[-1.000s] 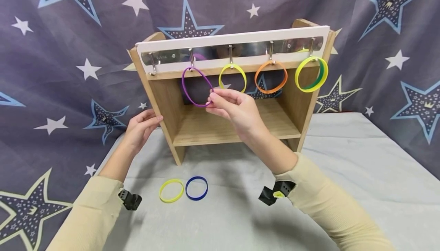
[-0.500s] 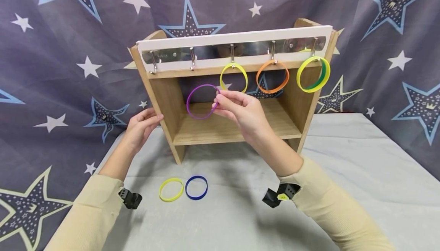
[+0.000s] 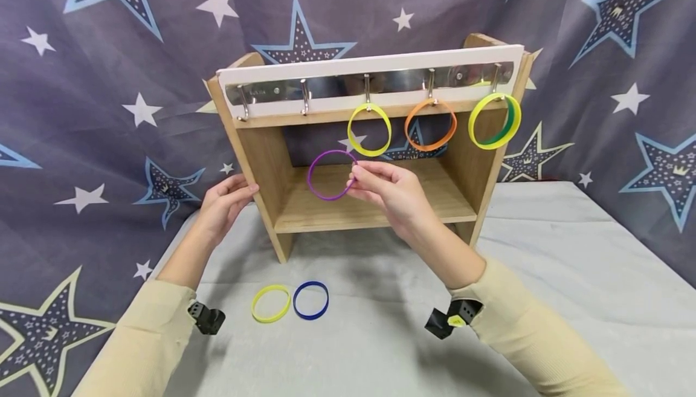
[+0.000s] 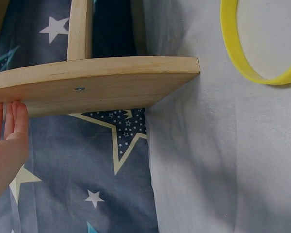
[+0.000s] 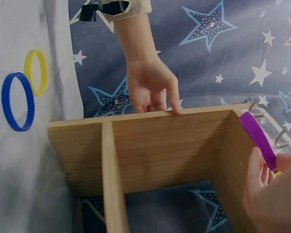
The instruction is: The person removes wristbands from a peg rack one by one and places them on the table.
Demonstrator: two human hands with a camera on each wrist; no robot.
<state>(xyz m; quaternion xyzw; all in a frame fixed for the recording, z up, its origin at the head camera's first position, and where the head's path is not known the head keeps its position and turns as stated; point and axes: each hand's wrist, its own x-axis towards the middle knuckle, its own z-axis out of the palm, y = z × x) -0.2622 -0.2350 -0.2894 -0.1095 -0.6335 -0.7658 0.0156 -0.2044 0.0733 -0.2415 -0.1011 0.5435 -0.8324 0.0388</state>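
My right hand [image 3: 399, 200] pinches a thin purple wristband [image 5: 259, 138] at its right side, in front of the wooden shelf [image 3: 375, 225] and below the hook rail. With straight fingers, my left hand [image 3: 220, 208] touches the outer face of the shelf's left side panel; its thumb lies at the front edge. From the rail's hooks hang a yellow wristband [image 3: 370, 153], an orange wristband [image 3: 429, 146] and, at the far right, a yellow one with green inside [image 3: 470, 122]. A yellow wristband [image 3: 269, 321] and a blue wristband [image 3: 311, 317] lie on the table.
The white rail with a shiny metal strip [image 3: 337, 85] spans the shelf's top front. Its two left hooks include the leftmost hook [image 3: 243, 104]. A grey cloth [image 3: 348, 361] covers the table. A star-patterned curtain [image 3: 179, 40] hangs behind and to both sides.
The purple wristband was at the second hook from the left. My right hand has drawn it off, down and slightly right. My left hand stays at the side panel.
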